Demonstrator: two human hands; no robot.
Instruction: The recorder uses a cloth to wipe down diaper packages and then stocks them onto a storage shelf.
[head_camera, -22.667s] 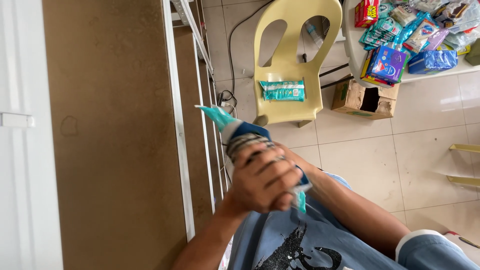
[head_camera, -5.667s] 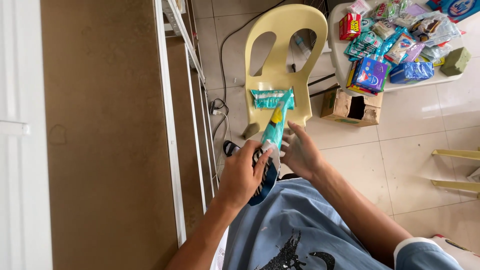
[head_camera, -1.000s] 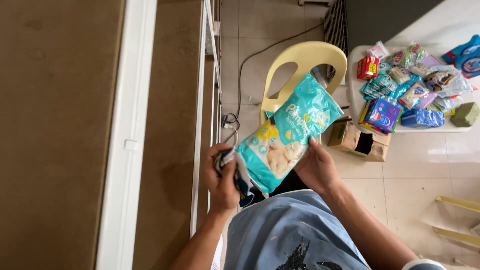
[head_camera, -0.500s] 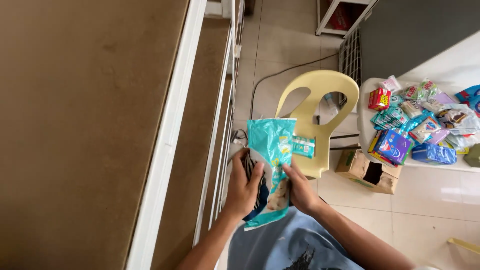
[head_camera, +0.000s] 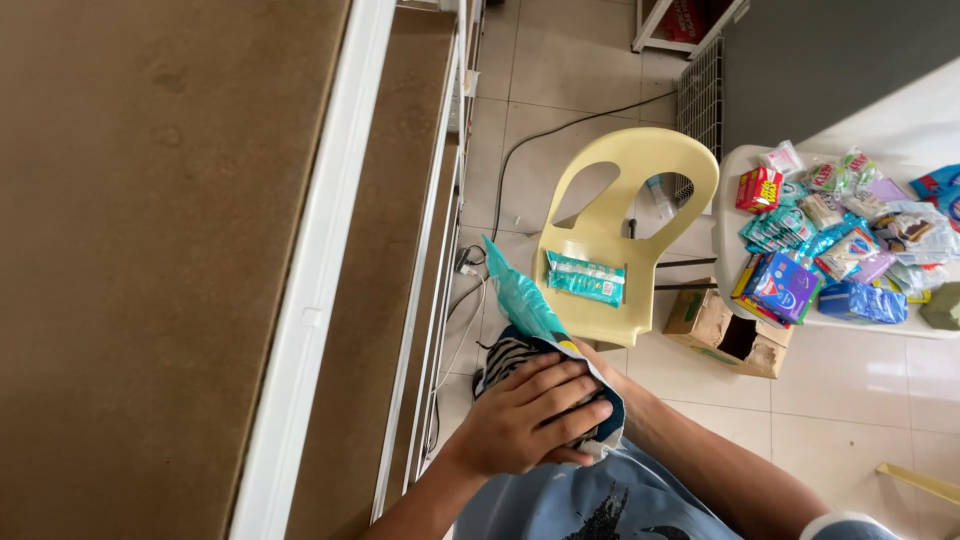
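Since half a second ago the teal packet (head_camera: 527, 300) has dropped from upright in front of the chair to low against the chest, edge-on. Left hand (head_camera: 530, 415) lies flat over it, fingers (head_camera: 570, 390) spread and curled on a striped bundle (head_camera: 505, 358) under them. Right hand is hidden beneath the packet; forearm (head_camera: 700, 465) shows, grip cannot be told. Beyond the fingertips: yellow chair (head_camera: 620, 200) with a small teal pack (head_camera: 585, 278) on its seat. Right of that, white table (head_camera: 725, 215) of goods and cardboard box (head_camera: 725, 330).
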